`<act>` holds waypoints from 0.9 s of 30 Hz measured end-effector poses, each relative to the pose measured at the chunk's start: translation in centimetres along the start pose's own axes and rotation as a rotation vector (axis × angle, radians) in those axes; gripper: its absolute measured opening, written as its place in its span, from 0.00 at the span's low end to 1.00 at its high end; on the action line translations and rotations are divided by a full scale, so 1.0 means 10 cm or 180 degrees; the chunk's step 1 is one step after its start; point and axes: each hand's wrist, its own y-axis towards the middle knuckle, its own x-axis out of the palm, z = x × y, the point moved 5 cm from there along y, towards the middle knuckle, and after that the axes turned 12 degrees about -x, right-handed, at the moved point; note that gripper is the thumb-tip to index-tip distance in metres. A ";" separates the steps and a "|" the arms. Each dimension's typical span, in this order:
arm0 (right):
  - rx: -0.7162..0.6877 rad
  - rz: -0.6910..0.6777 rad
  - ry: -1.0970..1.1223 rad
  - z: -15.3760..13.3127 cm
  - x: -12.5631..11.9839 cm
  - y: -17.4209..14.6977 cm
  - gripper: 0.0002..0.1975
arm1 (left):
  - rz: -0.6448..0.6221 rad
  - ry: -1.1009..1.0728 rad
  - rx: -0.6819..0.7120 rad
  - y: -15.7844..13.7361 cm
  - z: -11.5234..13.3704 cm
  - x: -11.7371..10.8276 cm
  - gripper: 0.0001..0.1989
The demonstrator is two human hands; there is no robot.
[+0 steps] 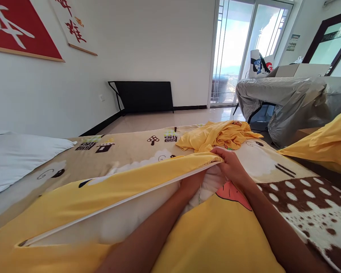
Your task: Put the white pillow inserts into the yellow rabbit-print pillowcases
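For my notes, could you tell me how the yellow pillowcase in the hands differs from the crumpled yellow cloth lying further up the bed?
The yellow pillowcase lies stretched and is stuffed with a white pillow; the crumpled yellow cloth is bunched and holds nothing visible. The right hand pinches the pillowcase's open edge and the left hand reaches inside; nobody touches the cloth. Both are the same yellow.

Both bare forearms extend forward from the lower frame edge and converge, the right hand (pixel 232 167) lying palm-down with fingers curled and pinched closed at their tips, and the left hand (pixel 193 182) sitting just beside it, its fingers hidden from view.
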 end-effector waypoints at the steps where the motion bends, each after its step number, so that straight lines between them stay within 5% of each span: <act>1: -0.0004 -0.0009 -0.0007 -0.01 0.01 0.00 0.10 | 0.0000 0.0021 0.0043 0.02 0.01 0.01 0.14; 27: 0.0241 0.0006 -0.0070 0.04 0.03 -0.01 0.10 | 0.0002 0.0025 0.0363 0.02 0.11 0.06 0.10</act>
